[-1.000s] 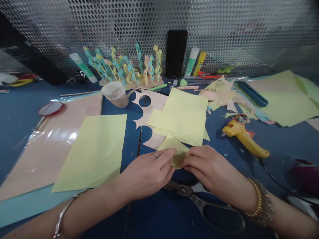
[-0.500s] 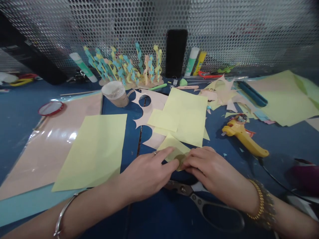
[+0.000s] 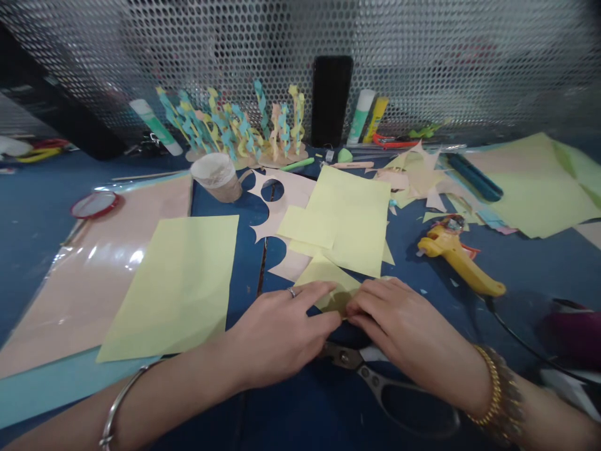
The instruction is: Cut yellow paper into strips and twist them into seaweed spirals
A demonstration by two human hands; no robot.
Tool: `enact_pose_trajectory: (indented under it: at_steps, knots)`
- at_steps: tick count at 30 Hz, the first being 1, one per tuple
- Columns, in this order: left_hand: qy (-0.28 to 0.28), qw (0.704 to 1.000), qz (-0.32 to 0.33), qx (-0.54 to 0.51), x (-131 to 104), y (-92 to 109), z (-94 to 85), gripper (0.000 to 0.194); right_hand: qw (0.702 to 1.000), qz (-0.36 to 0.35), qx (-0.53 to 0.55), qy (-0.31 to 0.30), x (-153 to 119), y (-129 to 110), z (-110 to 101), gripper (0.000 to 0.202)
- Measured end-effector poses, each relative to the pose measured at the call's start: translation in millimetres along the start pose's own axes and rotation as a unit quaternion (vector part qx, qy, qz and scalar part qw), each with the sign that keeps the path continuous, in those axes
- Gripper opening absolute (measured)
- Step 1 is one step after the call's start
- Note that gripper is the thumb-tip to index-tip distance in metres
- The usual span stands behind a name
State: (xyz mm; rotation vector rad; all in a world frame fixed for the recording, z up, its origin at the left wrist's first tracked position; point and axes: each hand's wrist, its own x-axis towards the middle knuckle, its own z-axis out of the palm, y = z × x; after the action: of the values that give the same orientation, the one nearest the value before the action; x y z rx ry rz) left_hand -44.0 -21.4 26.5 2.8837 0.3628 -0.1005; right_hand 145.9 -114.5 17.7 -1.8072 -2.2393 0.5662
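Observation:
At the front middle of the table, a small piece of pale yellow paper (image 3: 326,274) lies at an angle between my hands. My left hand (image 3: 286,332) has its thumb and forefinger on the paper's near edge, the forefinger reaching over its surface. My right hand (image 3: 392,313) is closed, its fingertips pinching the right corner of the same paper close to my left thumb. The fingers partly hide that edge. Just below my hands lies a pair of scissors (image 3: 370,376), partly covered by my right hand and wrist.
Larger yellow sheets (image 3: 354,213) overlap a cut pink sheet (image 3: 286,266). To the right rests a yellow glue gun (image 3: 462,260) with its cord. A paper cup (image 3: 220,178), curled paper strips on bases (image 3: 235,134) and a phone (image 3: 332,100) stand behind. Another yellow sheet (image 3: 178,282) lies left.
My left thumb and forefinger have slid slightly to the right along the paper's edge, closer to my right fingertips. The surrounding things stay put.

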Motion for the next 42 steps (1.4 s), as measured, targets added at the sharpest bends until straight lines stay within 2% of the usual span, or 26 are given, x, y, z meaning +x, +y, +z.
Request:
enact_pose_trajectory:
  at_steps: [5,10,17,23,29,35,42]
  knots:
    - [-0.001,1.000,0.011,0.004,0,-1,-0.5,0.025,0.999,-0.013,-0.046,0.003,0,-1,-1,0.016]
    - [0.029,0.999,0.015,0.009,0,-1,2.5,0.028,0.999,-0.019,-0.044,0.000,-1,-1,-2,0.013]
    - [0.027,0.999,0.015,0.009,-2,0,4.0,0.029,1.000,-0.014,-0.025,0.001,0,0,-2,0.016]
    - [0.029,0.998,0.053,0.015,-1,0,0.3,0.028,1.000,-0.008,-0.010,-0.006,1,0,-2,0.014]
    - [0.044,0.997,0.060,0.006,-2,-1,2.4,0.027,1.000,-0.012,-0.001,-0.007,0,1,-1,0.013]
    - [0.075,0.996,-0.026,-0.038,1,3,6.7,0.023,1.000,-0.010,-0.009,-0.003,1,1,-3,0.014]
    - [0.113,0.992,-0.057,-0.021,6,13,14.3,0.017,1.000,-0.004,0.008,-0.010,1,2,-3,0.012]
